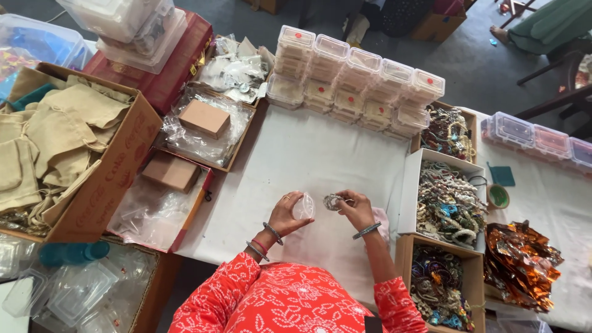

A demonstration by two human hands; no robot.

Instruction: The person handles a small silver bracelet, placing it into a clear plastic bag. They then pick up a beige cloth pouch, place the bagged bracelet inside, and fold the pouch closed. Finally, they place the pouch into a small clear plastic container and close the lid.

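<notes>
Red sleeves (pixel 277 305) w/ white dots sit at the bottom edge. Above them, over the white cloth (pixel 308 154) — left hand (pixel 287 213) pinches a small clear bag (pixel 303 206) btwn thumb & fingers; right hand (pixel 356 208) pinches a silvery bangle (pixel 333 201) just beside the bag. Boxes of jewellery (pixel 447 203) lie to the right, a carton of tan pouches (pixel 55 135) to the left. Farther back — stacked clear tubs (pixel 357 80).

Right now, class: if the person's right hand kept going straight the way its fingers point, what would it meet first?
The right hand points left, so it would probably first meet the clear plastic pouch in the left hand, though depth is hard to judge.
</notes>
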